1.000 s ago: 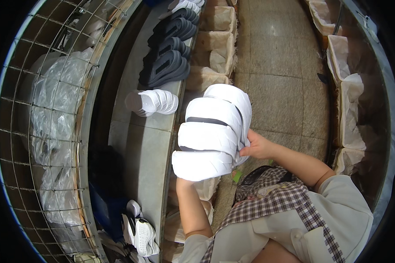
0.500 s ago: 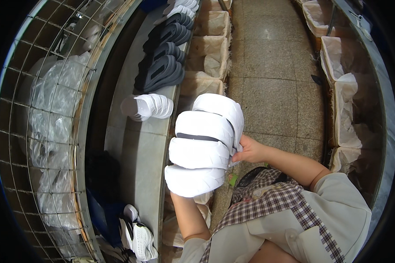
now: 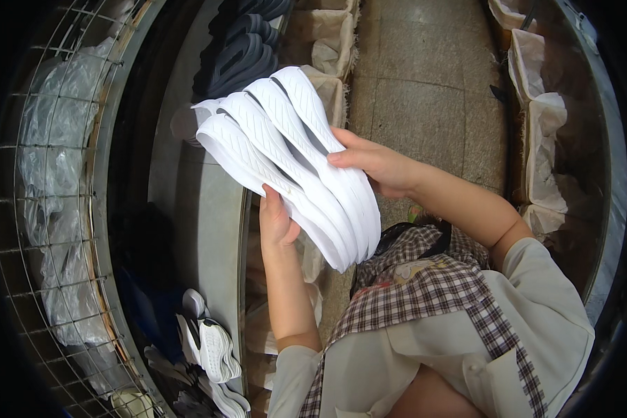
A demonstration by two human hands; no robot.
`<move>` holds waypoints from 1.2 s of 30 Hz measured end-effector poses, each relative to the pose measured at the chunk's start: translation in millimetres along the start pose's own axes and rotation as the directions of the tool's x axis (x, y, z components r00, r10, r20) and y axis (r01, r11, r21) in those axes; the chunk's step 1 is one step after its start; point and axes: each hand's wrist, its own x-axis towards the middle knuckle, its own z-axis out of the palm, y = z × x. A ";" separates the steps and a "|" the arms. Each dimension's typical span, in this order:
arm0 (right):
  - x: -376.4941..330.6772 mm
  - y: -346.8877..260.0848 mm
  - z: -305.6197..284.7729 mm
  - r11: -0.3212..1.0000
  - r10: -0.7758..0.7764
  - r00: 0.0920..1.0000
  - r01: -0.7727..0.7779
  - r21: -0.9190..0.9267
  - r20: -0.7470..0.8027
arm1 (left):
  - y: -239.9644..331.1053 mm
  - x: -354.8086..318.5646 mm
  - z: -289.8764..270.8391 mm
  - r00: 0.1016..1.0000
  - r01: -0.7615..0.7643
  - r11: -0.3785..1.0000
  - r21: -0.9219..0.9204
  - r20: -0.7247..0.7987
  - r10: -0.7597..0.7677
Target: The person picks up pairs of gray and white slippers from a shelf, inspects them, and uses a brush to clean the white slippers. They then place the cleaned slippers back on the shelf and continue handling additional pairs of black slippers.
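head view | both hands (image 3: 327, 188) clamped on white soles stack (image 3: 285, 153) | lined boxes (image 3: 543, 132) contents hidden

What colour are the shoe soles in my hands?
White, with a ribbed tread; the soles show clearly in the head view.

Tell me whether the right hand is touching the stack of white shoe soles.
Touching. The head view shows the right hand with its fingers laid flat against the top sole of the stack of white shoe soles, no gap between them.
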 end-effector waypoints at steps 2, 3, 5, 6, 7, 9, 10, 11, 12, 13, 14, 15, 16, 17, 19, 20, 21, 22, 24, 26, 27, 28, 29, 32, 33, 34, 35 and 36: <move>0.6 -2.2 1.3 1.000 0.014 1.000 -0.014 -0.017 -0.016 | -2.3 -0.3 -1.5 0.999 0.042 0.998 -0.038 0.011 -0.041; 0.5 -2.4 1.7 1.000 0.015 1.000 -0.015 -0.003 -0.013 | -4.1 -0.7 -3.3 0.999 0.032 0.998 -0.059 0.035 -0.030; -0.4 -2.3 2.6 0.999 0.045 0.998 -0.044 0.016 -0.038 | -5.8 -1.9 -8.2 0.997 0.070 0.996 -0.057 0.024 -0.069; -0.8 -2.2 3.2 0.999 0.043 0.998 -0.043 0.010 -0.036 | -6.2 -2.4 -10.6 0.996 0.090 0.994 -0.056 0.020 -0.089; -1.0 -1.9 3.5 0.999 0.039 0.999 -0.039 0.003 -0.035 | -7.0 -1.6 -12.1 0.996 0.080 0.995 -0.067 0.053 -0.076; -1.0 -1.3 4.7 1.000 0.026 0.999 -0.027 -0.011 -0.035 | -8.0 -1.8 -13.8 0.995 0.084 0.991 -0.106 0.066 -0.077; -0.6 -0.6 5.2 1.000 0.016 0.999 -0.017 -0.019 -0.034 | -9.0 -1.7 -13.4 0.994 0.088 0.989 -0.121 0.080 -0.078; -0.3 0.2 6.2 1.000 0.006 0.999 -0.007 -0.027 -0.034 | -9.9 -1.4 -12.7 0.994 0.085 0.989 -0.121 0.080 -0.076; 0.2 1.5 6.8 0.999 -0.017 0.999 0.015 -0.051 -0.042 | -11.3 -1.2 -11.4 0.993 0.086 0.989 -0.118 0.089 -0.075; 0.5 3.2 7.9 0.997 -0.040 0.998 0.036 -0.073 -0.049 | -12.4 -1.3 -10.1 0.993 0.086 0.990 -0.114 0.096 -0.075; 1.1 4.9 8.4 0.994 -0.057 0.996 0.051 -0.095 -0.067 | -14.2 -1.2 -8.5 0.998 0.035 0.997 -0.068 0.053 -0.031; 1.2 7.3 9.0 0.991 -0.088 0.991 0.076 -0.111 -0.102 | -17.3 -1.3 -6.3 1.000 -0.014 1.000 -0.018 0.011 0.015; 1.4 9.4 9.1 0.992 -0.089 0.989 0.079 -0.097 -0.114 | -19.8 -1.4 -4.8 0.997 -0.080 0.996 0.031 -0.008 0.080; 1.8 11.7 8.4 0.993 -0.091 0.988 0.081 -0.083 -0.126 | -21.5 -1.1 -4.2 0.996 -0.091 0.995 0.034 -0.019 0.092; 2.7 15.4 6.5 0.995 -0.091 0.985 0.083 -0.059 -0.146 | -25.1 -1.0 -4.1 0.993 -0.076 0.997 0.009 -0.086 0.076; 3.2 16.8 5.2 0.995 -0.089 0.984 0.083 -0.048 -0.154 | -27.0 -1.6 -4.5 0.993 -0.095 0.995 -0.008 -0.074 0.094; 3.5 18.3 4.9 0.996 -0.088 0.983 0.083 -0.036 -0.163 | -27.2 -1.6 -6.1 0.997 -0.031 0.998 -0.060 -0.071 0.027; 3.8 19.2 4.4 0.997 -0.078 0.984 0.076 -0.020 -0.162 | -27.6 -1.9 -7.6 1.000 0.015 0.994 -0.112 -0.026 -0.018; 3.8 20.8 5.0 0.996 -0.078 0.980 0.083 0.019 -0.184 | -30.2 -5.8 -9.3 0.989 0.101 0.955 -0.280 -0.075 -0.127; 3.0 21.7 7.3 0.997 -0.065 0.977 0.056 -0.048 -0.204 | -33.3 -7.3 -9.3 0.994 0.087 0.968 -0.236 -0.037 -0.098; 2.6 21.7 7.8 0.996 -0.042 0.975 0.024 -0.085 -0.217 | -34.2 -6.7 -9.0 0.997 0.055 0.981 -0.188 -0.043 -0.064; 1.9 22.0 8.8 0.997 -0.063 0.972 0.052 -0.056 -0.225 | -35.1 -6.3 -8.0 0.999 0.018 0.990 -0.139 -0.045 -0.024; 1.6 21.8 8.3 0.998 -0.060 0.972 0.053 -0.037 -0.227 | -34.8 -6.9 -7.2 0.997 0.025 0.994 -0.106 -0.074 -0.033; 1.6 21.8 5.5 1.000 -0.017 0.984 0.017 0.000 -0.175 | -33.3 -5.9 -2.6 0.975 0.042 0.972 -0.233 -0.202 -0.090; 2.2 22.0 3.5 1.000 -0.015 0.983 0.019 0.021 -0.184 | -31.9 -5.2 -1.2 0.967 0.053 0.967 -0.250 -0.230 -0.112; 2.9 22.3 1.7 1.000 -0.005 0.988 0.001 -0.029 -0.152 | -30.9 -4.8 0.4 0.962 0.063 0.962 -0.264 -0.240 -0.129; 3.7 23.3 0.7 0.998 -0.012 0.988 0.001 -0.068 -0.154 | -29.8 -4.4 1.7 0.958 0.075 0.959 -0.274 -0.247 -0.145; 4.6 24.3 -0.2 0.994 -0.017 0.989 0.000 -0.112 -0.150 | -29.0 -4.3 3.0 0.957 0.086 0.957 -0.277 -0.245 -0.157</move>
